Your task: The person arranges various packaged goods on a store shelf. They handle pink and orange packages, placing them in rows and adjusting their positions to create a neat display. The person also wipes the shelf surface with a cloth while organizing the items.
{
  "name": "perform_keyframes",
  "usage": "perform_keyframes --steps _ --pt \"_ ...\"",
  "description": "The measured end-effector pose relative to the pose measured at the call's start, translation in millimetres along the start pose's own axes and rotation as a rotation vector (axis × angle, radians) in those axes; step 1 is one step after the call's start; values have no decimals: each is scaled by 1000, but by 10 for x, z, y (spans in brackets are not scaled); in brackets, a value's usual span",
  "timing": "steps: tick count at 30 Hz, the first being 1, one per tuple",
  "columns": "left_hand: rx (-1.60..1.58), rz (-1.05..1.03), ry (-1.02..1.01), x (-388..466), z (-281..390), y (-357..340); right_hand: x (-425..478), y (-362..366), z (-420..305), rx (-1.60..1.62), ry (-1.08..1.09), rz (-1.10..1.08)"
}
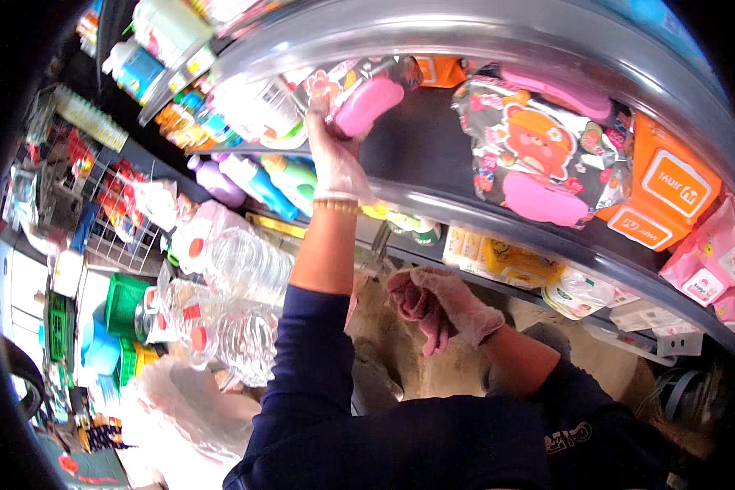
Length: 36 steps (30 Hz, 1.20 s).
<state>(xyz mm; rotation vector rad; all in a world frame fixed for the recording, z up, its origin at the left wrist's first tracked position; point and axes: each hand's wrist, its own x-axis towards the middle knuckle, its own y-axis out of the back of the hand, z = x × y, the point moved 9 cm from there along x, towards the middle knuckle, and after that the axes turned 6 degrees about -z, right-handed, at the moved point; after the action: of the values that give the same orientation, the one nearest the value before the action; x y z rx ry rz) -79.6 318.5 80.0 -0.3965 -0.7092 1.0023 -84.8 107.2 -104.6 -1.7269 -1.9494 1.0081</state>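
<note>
My left hand (337, 160), in a thin whitish glove, reaches up to the shelf. It grips a wet-wipe pack (326, 87) with a pink lid (370, 105) near the shelf's left part. Some of its fingers are hidden by the pack. Lower down, in front of my body, my right hand (459, 303) is gloved too and holds a crumpled pink cloth (421, 309). Right of the left hand, a similar pack with a cartoon bear (536, 141) and a pink lid stands on the dark shelf (416, 141).
Orange wipe packs (674, 177) and a pink pack (710, 257) sit farther right. A metallic shelf edge (441, 30) curves above. Large clear water bottles (239, 331) crowd the left, near bottles of liquid (282, 184) and a wire rack (122, 214). Yellow packs (517, 263) occupy the lower shelf.
</note>
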Motion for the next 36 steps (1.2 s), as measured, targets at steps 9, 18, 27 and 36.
perform_keyframes --steps 9,18,27,36 --pt "23 269 -268 -1463 591 1216 -331 -825 -715 37 335 -38" --pt "-29 367 -224 -1647 678 1285 495 -1847 -1523 -1929 1244 499" --pt "44 338 -258 -1605 645 1432 996 -1803 -1147 -2115 1155 449" --pt "-275 193 -206 -1450 246 1610 869 -2397 -406 -2053 1112 -61"
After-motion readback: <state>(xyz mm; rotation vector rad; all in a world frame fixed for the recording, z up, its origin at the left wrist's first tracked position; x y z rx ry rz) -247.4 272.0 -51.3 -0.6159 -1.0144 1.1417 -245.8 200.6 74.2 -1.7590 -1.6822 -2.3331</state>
